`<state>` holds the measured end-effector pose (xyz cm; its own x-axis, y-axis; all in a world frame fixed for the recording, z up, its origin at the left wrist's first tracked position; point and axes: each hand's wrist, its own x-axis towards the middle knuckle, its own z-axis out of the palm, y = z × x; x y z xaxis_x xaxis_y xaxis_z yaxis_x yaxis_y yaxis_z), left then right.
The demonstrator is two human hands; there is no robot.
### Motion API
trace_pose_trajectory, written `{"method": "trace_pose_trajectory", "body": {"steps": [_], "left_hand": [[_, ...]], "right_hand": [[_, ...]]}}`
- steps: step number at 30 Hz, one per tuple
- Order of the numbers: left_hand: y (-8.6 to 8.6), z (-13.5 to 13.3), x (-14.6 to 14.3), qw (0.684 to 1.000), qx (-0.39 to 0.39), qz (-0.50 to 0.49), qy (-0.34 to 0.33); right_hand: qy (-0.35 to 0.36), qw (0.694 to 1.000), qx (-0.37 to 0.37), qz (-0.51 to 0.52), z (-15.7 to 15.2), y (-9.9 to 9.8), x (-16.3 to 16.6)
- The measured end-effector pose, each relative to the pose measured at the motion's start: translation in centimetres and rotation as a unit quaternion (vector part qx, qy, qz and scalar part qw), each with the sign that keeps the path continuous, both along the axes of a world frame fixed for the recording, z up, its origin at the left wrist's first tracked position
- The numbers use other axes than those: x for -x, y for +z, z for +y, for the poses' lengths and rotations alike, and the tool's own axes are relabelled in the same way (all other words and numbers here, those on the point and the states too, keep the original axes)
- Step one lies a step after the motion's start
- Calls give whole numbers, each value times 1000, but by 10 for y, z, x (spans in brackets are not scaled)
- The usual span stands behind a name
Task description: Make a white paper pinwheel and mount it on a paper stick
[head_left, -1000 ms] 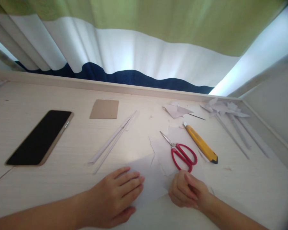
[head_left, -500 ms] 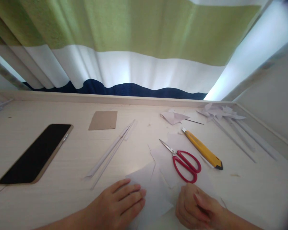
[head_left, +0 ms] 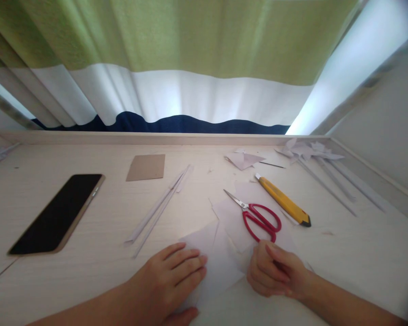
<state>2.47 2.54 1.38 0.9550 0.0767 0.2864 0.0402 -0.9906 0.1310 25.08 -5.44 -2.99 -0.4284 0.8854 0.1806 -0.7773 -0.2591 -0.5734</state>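
Note:
My left hand (head_left: 177,276) lies open and flat, its fingertips spread on a white paper sheet (head_left: 221,267). On the sheet's right side my right hand (head_left: 274,269) is curled closed; whatever its fingers may hold is hidden. Just above that hand, scissors (head_left: 260,219) with red handles rest on more white paper, blades pointing up and left. A yellow utility knife (head_left: 284,199) lies to the right of the scissors.
A phone (head_left: 57,215) lies at left, near a brown cardboard square (head_left: 146,167) and thin rolled paper sticks (head_left: 158,208). Folded paper (head_left: 243,159) sits farther back beside a thin dark rod. Paper pinwheels (head_left: 306,151) on sticks lie at far right. A raised edge (head_left: 204,139) borders the back.
My right hand has turned a little and shifted slightly up, still curled. The left hand stays on the paper, its thumb now showing. The whole view has shifted slightly.

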Motion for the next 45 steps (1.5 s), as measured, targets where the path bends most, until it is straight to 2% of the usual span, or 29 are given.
{"method": "trace_pose_trajectory", "body": {"steps": [25,45], "left_hand": [[-1,0,0,1000,9,13,5],[-1,0,-1,1000,-20,6,0]], "right_hand": [[13,1000,23,7,-2,-3,-2],[12,1000,18,7,-4,-4,-3]]}}
